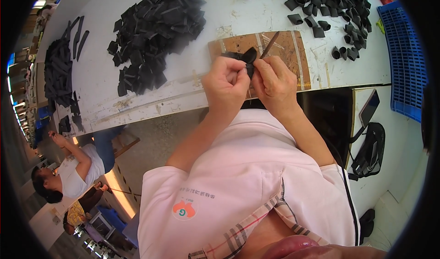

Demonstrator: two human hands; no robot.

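A small folded black piece (249,56) of sheet-like material is pinched between my two hands over a brown board (293,52) at the table's near edge. My left hand (227,82) grips it from the left, fingertips closed together. From the right, my right hand (277,85) pinches it, thumb and fingers meeting mine. A thin brown stick (270,44) slants across the board by my right fingers; whether they touch it I cannot tell. More black material (231,55) shows just behind my left fingertips.
Flat black pieces (160,25) are heaped left of the board, with black strips (58,73) farther left. Black tube-like pieces (316,11) spread at the far right, near a blue crate (403,57). A dark bag (371,151) lies right. Another person (82,167) is at left.
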